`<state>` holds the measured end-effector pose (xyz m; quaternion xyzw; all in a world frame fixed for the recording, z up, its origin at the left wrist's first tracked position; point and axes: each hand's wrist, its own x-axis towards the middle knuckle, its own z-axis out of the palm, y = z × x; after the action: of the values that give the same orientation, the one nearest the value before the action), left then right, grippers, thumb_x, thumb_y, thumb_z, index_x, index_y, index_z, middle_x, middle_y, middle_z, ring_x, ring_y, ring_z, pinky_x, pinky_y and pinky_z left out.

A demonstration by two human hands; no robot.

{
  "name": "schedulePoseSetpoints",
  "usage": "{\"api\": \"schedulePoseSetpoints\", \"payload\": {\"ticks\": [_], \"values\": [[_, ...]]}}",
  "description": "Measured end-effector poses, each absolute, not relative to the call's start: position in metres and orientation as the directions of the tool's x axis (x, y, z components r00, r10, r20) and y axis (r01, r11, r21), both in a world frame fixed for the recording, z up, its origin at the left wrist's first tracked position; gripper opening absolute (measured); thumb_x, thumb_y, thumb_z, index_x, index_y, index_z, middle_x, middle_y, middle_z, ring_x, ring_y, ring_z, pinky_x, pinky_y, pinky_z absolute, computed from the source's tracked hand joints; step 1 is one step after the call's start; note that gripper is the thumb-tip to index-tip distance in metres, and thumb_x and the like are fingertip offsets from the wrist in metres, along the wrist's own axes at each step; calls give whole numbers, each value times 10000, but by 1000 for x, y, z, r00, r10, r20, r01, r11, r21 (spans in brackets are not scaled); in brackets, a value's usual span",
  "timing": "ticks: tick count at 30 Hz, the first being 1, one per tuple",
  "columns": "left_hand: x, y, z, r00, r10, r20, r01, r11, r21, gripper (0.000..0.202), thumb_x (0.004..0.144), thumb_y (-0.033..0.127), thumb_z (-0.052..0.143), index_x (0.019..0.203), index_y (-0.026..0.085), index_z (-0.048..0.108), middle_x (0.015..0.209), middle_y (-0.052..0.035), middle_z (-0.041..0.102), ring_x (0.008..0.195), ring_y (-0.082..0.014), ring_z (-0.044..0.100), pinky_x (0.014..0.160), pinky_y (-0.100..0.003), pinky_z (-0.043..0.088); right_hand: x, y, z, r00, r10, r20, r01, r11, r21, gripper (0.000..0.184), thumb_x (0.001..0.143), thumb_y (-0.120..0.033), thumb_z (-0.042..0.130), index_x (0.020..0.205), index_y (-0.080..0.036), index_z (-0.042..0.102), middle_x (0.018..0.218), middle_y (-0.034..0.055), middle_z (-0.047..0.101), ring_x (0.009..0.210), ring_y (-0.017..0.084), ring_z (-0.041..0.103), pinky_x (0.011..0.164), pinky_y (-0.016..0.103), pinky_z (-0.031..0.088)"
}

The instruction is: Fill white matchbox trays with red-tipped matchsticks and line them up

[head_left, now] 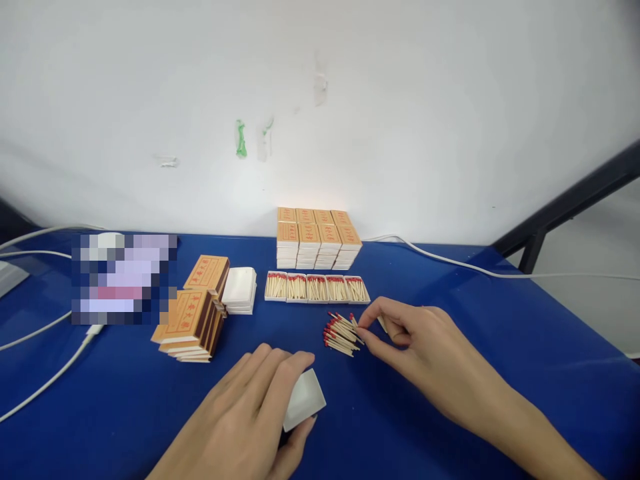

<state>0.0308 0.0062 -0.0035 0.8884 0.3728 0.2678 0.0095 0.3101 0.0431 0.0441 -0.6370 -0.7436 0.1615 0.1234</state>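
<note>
My left hand grips a white matchbox tray, thumb below and fingers above; its visible inside is bare. To the right, my right hand pinches matches between thumb and forefinger at the edge of a loose pile of red-tipped matches lying on the blue table. Its other fingers curl in, with pale matchsticks partly showing by them. Beyond the pile stands a row of white trays filled with matches.
Stacked orange matchboxes stand against the wall behind the filled trays. At left are stacks of matchbox sleeves beside a stack of white trays. A blurred-out object and white cables lie further left.
</note>
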Motion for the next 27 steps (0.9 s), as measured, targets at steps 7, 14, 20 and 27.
{"api": "schedulePoseSetpoints", "payload": {"ticks": [7, 14, 20, 27], "values": [[26, 3, -10, 602, 682, 416, 659, -718, 222, 472, 1060, 192, 574, 1527, 201, 506, 1301, -106, 773, 1209, -305, 798, 1065, -479, 669, 296, 48, 52, -264, 965, -7, 941, 256, -224, 114, 1029, -254, 696, 972, -303, 782, 711, -36, 639, 679, 174, 615, 633, 301, 352], [29, 7, -9, 610, 650, 453, 650, -738, 184, 422, 1054, 154, 522, 1475, 171, 533, 1256, -118, 790, 1151, -312, 819, 1028, -492, 686, 293, 50, 51, -226, 973, -37, 955, 214, -207, 137, 1060, -341, 685, 982, -334, 797, 629, -51, 551, 563, 160, 515, 562, 294, 298], [32, 9, -6, 625, 648, 436, 661, -736, 146, 380, 1079, 167, 489, 1454, 163, 549, 1232, -128, 797, 1134, -321, 828, 946, -486, 719, 318, 50, 53, -135, 990, 49, 939, 143, -314, 213, 1059, -448, 655, 968, -326, 802, 611, -42, 589, 541, 157, 553, 519, 276, 349], [31, 10, -4, 621, 657, 427, 668, -729, 149, 343, 1110, 203, 477, 1441, 177, 562, 1204, -118, 811, 1110, -312, 842, 890, -448, 737, 329, 48, 42, -7, 996, 92, 996, 16, -93, 261, 1044, -463, 624, 926, -329, 814, 733, 9, 772, 623, 240, 696, 541, 317, 349]]}}
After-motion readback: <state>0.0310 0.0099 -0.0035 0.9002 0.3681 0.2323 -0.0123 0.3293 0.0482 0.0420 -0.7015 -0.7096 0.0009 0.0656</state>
